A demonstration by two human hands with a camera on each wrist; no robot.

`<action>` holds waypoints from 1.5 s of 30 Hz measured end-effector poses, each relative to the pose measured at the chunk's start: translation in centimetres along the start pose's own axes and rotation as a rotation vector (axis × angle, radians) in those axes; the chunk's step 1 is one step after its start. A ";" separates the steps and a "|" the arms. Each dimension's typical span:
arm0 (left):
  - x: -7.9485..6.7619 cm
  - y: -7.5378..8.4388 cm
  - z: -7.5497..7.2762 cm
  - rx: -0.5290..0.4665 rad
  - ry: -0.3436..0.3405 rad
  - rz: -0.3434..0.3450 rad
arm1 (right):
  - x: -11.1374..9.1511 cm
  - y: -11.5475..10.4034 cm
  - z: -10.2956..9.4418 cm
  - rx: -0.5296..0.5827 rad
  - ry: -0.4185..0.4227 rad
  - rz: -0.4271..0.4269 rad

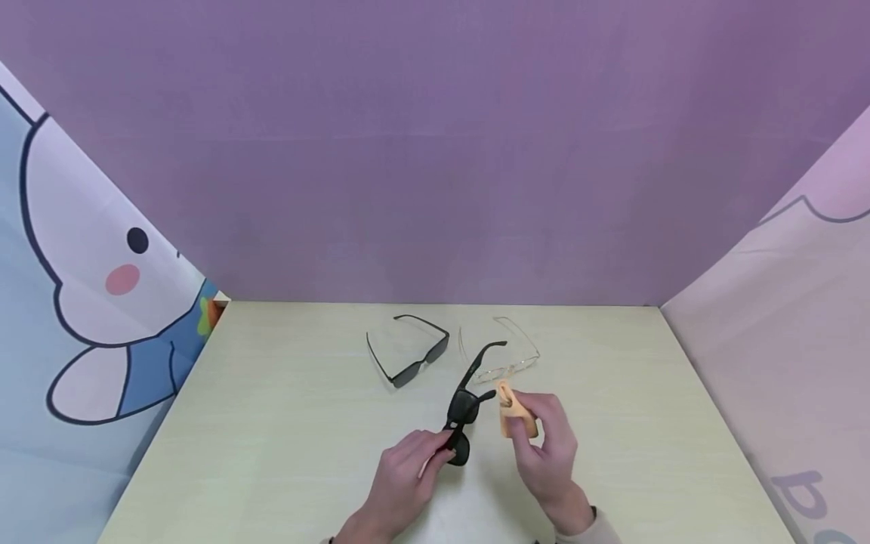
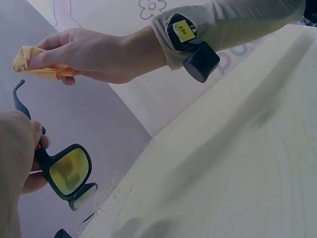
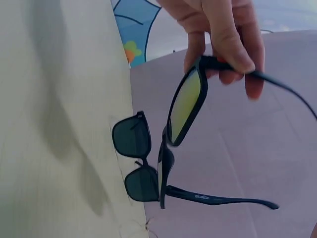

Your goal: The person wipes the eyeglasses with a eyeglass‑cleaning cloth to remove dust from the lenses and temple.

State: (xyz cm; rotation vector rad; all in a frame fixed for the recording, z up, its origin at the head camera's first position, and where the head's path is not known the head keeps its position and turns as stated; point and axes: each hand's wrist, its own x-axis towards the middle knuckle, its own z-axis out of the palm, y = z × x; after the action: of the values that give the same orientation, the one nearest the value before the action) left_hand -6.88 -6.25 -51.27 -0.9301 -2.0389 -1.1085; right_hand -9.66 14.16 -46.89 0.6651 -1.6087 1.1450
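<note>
Black sunglasses (image 1: 463,408) with yellowish mirrored lenses (image 2: 70,171) are held above the table, tilted, temples unfolded. My left hand (image 1: 406,477) pinches them at one temple near the hinge, as the right wrist view shows closely. My right hand (image 1: 547,446) grips a folded orange cloth (image 1: 514,412) between thumb and fingers, just right of the sunglasses and apart from them. In the left wrist view the cloth (image 2: 44,62) bunches around the right fingertips.
Behind the hands, a second pair of dark sunglasses (image 1: 409,370) lies unfolded on the pale table (image 1: 272,423). Beside it lie thin gold-rimmed glasses (image 1: 523,364), partly behind the held pair. A purple backdrop (image 1: 435,166) rises at the table's far edge, with printed fabric on both sides.
</note>
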 end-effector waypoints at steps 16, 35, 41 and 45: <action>0.3 0.2 0.0 0.034 -0.024 0.046 | 1.2 -0.6 0.8 -0.004 -0.110 -0.201; 0.7 0.0 0.0 0.031 0.033 0.053 | 0.1 -0.9 1.7 -0.025 -0.243 -0.276; 0.6 0.0 0.0 0.013 0.030 0.072 | 0.6 0.7 1.0 -0.021 -0.157 -0.132; 0.6 0.1 0.0 0.002 0.027 0.072 | 0.3 0.8 0.9 -0.013 -0.187 -0.117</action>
State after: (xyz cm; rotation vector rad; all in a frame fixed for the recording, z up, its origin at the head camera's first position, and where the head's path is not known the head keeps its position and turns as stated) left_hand -7.14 -6.04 -50.79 -0.9746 -1.9691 -1.0743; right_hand -10.80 13.73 -46.98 0.8678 -1.7076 1.0100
